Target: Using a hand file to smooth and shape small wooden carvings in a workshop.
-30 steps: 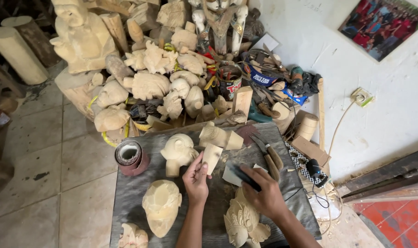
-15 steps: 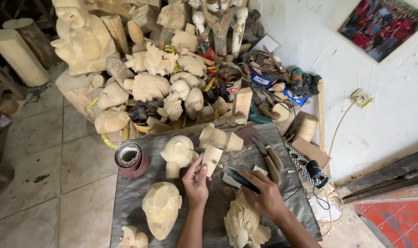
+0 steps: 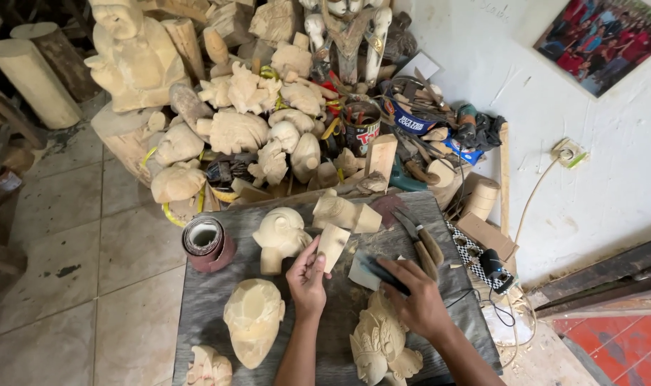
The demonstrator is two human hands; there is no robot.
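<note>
Left hand (image 3: 307, 277): we pinched a small flat wooden block (image 3: 333, 245) between thumb and fingers, holding it tilted on the bench (image 3: 197, 314) so that one face lay open to work.
Right hand (image 3: 415, 304): we had it closed around a dark-handled tool (image 3: 383, 271), probably a chisel, its tip aimed at the block; a pale sheet (image 3: 361, 273) lay beneath it.
Nearby stock: we kept a round carved head (image 3: 279, 234), an unfinished mask blank (image 3: 252, 319) and a detailed carved mask (image 3: 379, 347) close to the hands.
Abrasive: a sandpaper roll (image 3: 205, 243) stood upright at the bench's left corner.
Spare tools: two chisels (image 3: 422, 243) lay parallel to the right.
Surface: we worked on a grey, grained bench dusted with shavings.
Room: a heap of rough carvings (image 3: 232, 129) rose behind the bench, on a tiled floor (image 3: 82, 271), with a white wall (image 3: 611, 179) and socket at right.
</note>
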